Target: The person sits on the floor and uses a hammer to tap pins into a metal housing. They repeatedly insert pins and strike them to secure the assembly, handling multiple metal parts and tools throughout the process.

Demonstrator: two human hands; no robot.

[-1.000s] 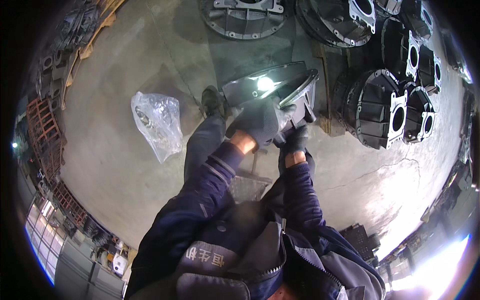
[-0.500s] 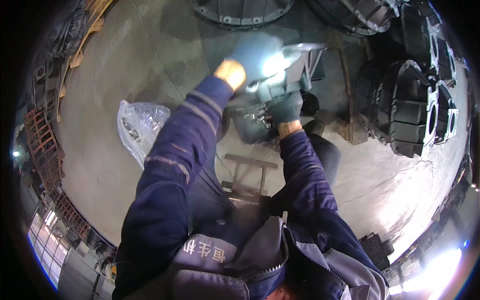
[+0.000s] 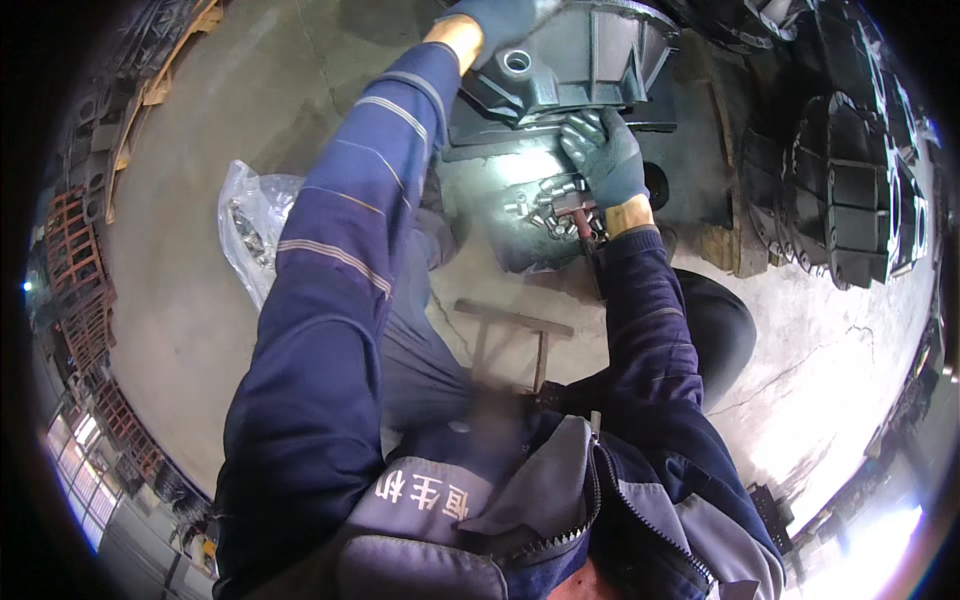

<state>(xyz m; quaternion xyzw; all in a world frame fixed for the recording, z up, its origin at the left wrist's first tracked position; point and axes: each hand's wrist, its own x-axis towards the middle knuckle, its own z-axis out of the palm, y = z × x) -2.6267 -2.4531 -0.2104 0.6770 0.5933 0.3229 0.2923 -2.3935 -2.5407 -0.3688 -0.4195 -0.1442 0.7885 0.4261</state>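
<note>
A ribbed dark metal housing (image 3: 570, 62) with a round hole in a boss lies beyond my knees on a dark flat slab (image 3: 490, 140). My gloved left hand (image 3: 497, 22) is at its far left side; its fingers are blurred and cut by the upper frame edge. My gloved right hand (image 3: 608, 158) is closed at the housing's near edge, fingers curled and thumb against the rim. Just below that hand, small shiny metal sleeves (image 3: 548, 212) lie heaped on a dark sheet. A hammer (image 3: 574, 203) with a reddish head rests on them, its handle toward me.
A clear plastic bag (image 3: 245, 215) of metal parts lies on the floor to my left. Similar large ribbed housings (image 3: 845, 190) stand at the right beside a wooden pallet edge (image 3: 735, 245). Between my legs is a metal frame (image 3: 515, 317). Rusty metal racks (image 3: 75, 255) line the far left.
The housing has gone from tilted in both hands to lying lower on the slab. My left hand has moved away and up; my right has shifted right, uncovering the hammer.
</note>
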